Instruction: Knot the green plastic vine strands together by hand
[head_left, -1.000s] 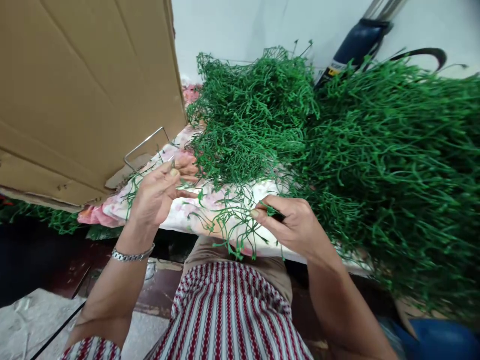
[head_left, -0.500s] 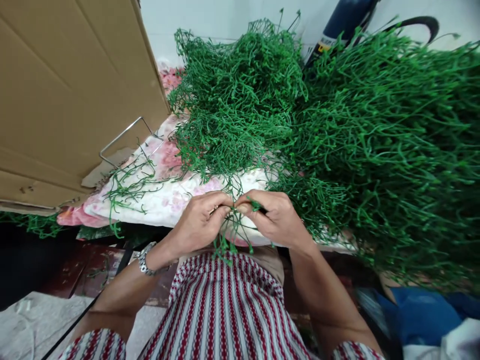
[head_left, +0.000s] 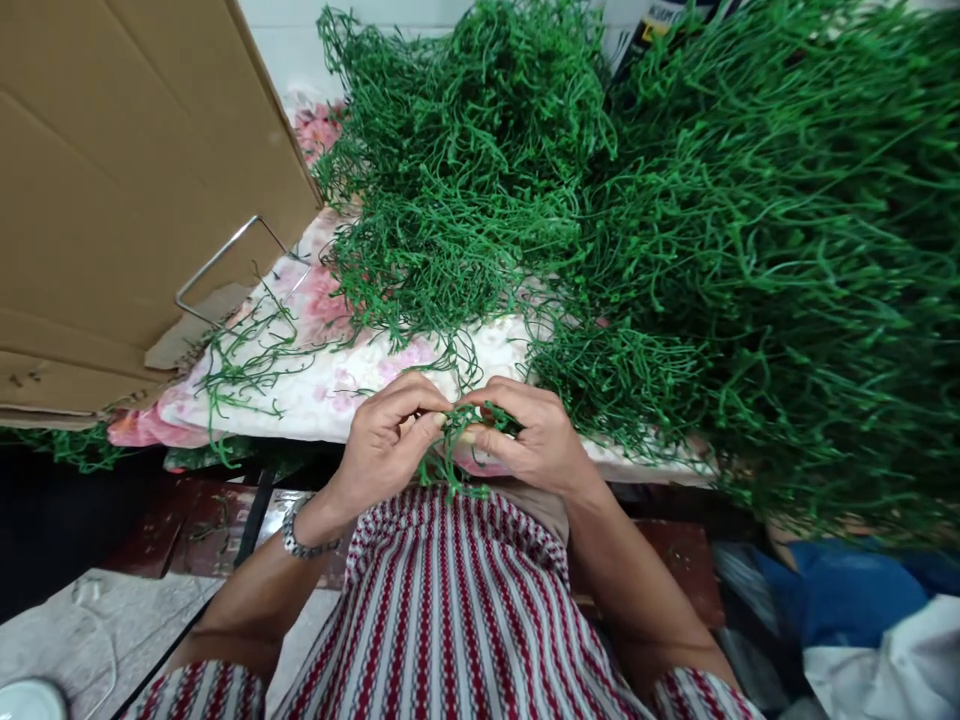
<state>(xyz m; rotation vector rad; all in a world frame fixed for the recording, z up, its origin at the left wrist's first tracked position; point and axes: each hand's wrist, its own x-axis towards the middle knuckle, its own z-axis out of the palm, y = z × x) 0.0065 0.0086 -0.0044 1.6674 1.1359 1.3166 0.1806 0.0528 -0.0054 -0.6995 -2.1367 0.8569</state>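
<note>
Between my hands, over the front edge of the flowered cloth (head_left: 315, 400), is a small tangle of green stems (head_left: 455, 450). My left hand (head_left: 390, 435) pinches its left side between thumb and forefinger. On the right side my right hand (head_left: 532, 430) holds the same stems, thumb and fingers bent round them. Some stems hang below my fingertips toward the striped garment. A large heap of green stems (head_left: 480, 170) lies on the cloth beyond my hands, and a bigger pile (head_left: 780, 280) spreads to the right.
A cardboard box (head_left: 135, 170) stands at the left with a bent metal wire (head_left: 217, 258) beside it. Loose stems (head_left: 244, 370) lie on the cloth near the box. Behind the heaps is a dark blue container (head_left: 660, 25). Blue fabric (head_left: 855, 595) sits at the lower right.
My fingertips have moved slightly apart, and the held stems are now bunched between them. The view has shifted, so the heaps appear higher in it.
</note>
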